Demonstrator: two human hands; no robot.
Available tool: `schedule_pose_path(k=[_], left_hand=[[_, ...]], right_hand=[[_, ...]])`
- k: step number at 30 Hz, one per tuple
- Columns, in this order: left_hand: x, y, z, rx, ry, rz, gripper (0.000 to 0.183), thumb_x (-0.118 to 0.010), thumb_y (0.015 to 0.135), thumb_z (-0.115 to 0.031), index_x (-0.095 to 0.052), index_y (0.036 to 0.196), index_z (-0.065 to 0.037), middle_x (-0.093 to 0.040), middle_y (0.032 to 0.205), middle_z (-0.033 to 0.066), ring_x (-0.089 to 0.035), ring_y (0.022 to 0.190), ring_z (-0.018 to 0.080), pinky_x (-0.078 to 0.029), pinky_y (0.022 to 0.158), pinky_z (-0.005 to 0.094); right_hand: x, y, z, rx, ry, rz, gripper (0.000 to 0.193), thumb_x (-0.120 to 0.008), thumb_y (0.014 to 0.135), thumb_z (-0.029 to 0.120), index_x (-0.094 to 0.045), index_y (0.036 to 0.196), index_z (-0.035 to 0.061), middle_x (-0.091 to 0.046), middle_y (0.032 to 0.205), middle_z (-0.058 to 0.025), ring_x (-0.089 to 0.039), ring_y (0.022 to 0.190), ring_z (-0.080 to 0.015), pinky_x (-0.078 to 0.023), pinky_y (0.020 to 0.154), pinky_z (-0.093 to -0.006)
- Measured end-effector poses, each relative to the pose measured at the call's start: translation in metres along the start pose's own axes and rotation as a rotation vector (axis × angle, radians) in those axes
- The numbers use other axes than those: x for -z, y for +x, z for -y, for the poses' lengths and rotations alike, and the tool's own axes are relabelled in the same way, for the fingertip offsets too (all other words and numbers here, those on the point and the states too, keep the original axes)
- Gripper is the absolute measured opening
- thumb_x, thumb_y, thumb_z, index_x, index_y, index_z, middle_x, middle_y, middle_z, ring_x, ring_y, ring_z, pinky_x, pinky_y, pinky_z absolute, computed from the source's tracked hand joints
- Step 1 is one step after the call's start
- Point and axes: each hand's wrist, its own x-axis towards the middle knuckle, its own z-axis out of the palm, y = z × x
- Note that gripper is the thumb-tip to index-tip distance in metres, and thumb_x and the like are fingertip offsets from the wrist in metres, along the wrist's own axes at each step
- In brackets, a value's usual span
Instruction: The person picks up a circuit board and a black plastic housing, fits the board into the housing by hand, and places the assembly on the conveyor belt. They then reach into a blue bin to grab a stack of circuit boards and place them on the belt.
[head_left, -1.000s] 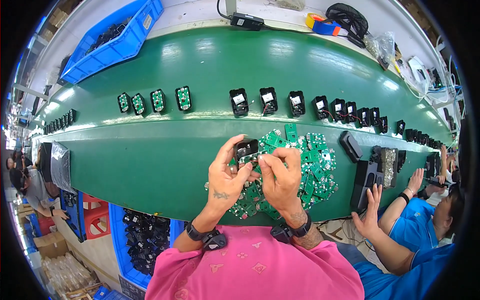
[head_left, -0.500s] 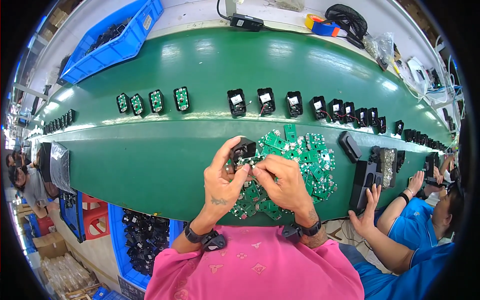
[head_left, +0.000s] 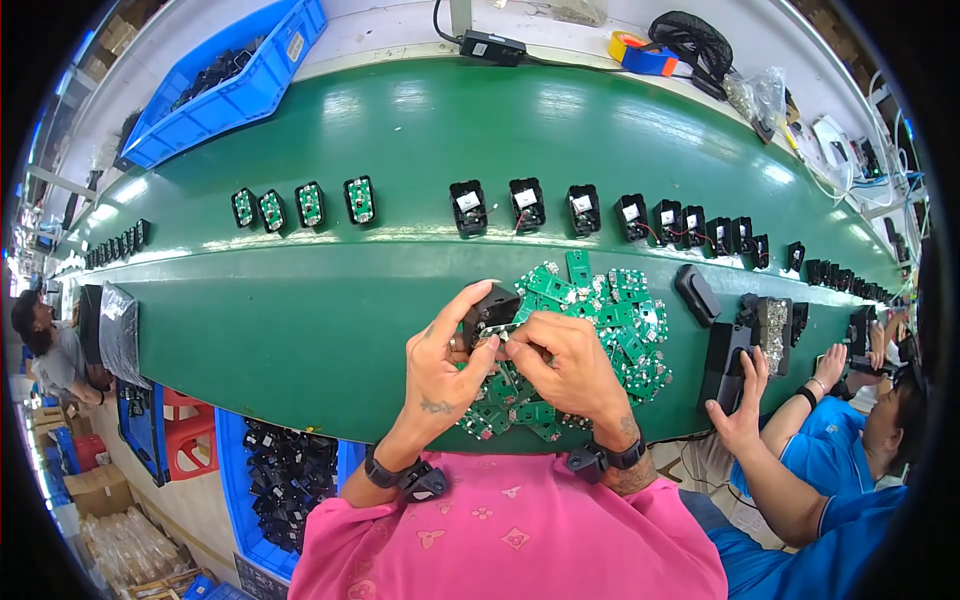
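My left hand (head_left: 440,365) is wrapped round a black plastic housing (head_left: 482,312), its open side facing up and to the right. At the housing's lower edge, the thumb and fingers of my right hand (head_left: 565,362) are pinched together. A bit of green and white shows by these fingertips, but the right hand hides what they grip. Under and beyond both hands lies a loose pile of green circuit boards (head_left: 625,320) on the green bench (head_left: 280,330).
Black housings with white parts (head_left: 525,198) stand in a row beyond my hands; others to the left hold green boards (head_left: 309,204). A blue bin (head_left: 215,100) is far left, another (head_left: 232,470) below the bench. At right, a co-worker's hand (head_left: 740,410) is beside a black box (head_left: 722,365).
The housing has tipped a little in my left hand, while my right fingers stay at its edge. The co-worker's hand has shifted slightly on the black box. The far row sits slightly further left.
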Motion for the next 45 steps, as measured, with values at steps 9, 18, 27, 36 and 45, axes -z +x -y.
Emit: schedule_pose_path(k=[9,18,27,36,45], left_hand=[[-0.006,0.003,0.004,-0.072,0.299,0.062,0.052,-0.062,0.085,0.008,-0.054,0.136,-0.001,-0.066,0.113,0.014,-0.068,0.09,0.0149,-0.06,0.073,0.0276],[0.003,0.012,0.011,0.206,-0.035,-0.016,0.057,-0.06,0.089,0.008,-0.04,0.142,0.001,-0.063,0.115,0.0172,-0.069,0.088,0.019,-0.062,0.071,0.0284],[-0.001,0.007,0.012,0.238,-0.036,0.087,0.065,-0.065,0.081,0.016,-0.042,0.14,0.004,-0.059,0.124,0.0178,-0.068,0.098,0.0216,-0.063,0.077,0.0303],[-0.005,0.009,0.019,0.166,0.007,0.063,0.062,-0.06,0.08,0.018,-0.047,0.139,0.004,-0.06,0.125,0.0159,-0.068,0.096,0.0187,-0.06,0.074,0.0246],[-0.012,0.011,0.038,-0.057,0.242,-0.061,0.054,-0.051,0.084,0.017,-0.057,0.135,0.001,-0.064,0.12,0.0117,-0.066,0.092,0.011,-0.052,0.07,0.0207]], right_hand=[[-0.011,-0.008,-0.018,-0.014,-0.139,0.018,0.009,-0.062,0.085,0.007,-0.064,0.08,-0.0008,-0.062,0.075,-0.016,-0.063,0.07,-0.0354,-0.051,0.063,-0.0427],[-0.016,-0.007,-0.014,-0.207,-0.016,-0.281,0.02,-0.065,0.093,0.015,-0.062,0.083,-0.002,-0.062,0.071,-0.0114,-0.063,0.061,-0.0243,-0.048,0.056,-0.0367],[-0.017,-0.014,-0.021,-0.327,0.644,-0.204,0.017,-0.069,0.093,0.011,-0.062,0.095,-0.0043,-0.062,0.075,-0.0001,-0.057,0.062,-0.0047,-0.046,0.053,-0.0222],[-0.016,-0.014,-0.026,-0.37,0.519,-0.33,0.027,-0.063,0.098,0.02,-0.065,0.083,-0.0016,-0.058,0.06,0.0014,-0.051,0.054,-0.0039,-0.04,0.047,-0.0232],[-0.016,-0.014,-0.02,-0.159,0.246,-0.225,0.032,-0.065,0.095,0.019,-0.056,0.072,-0.0011,-0.048,0.056,-0.0096,-0.045,0.05,-0.0183,-0.035,0.048,-0.0355]])
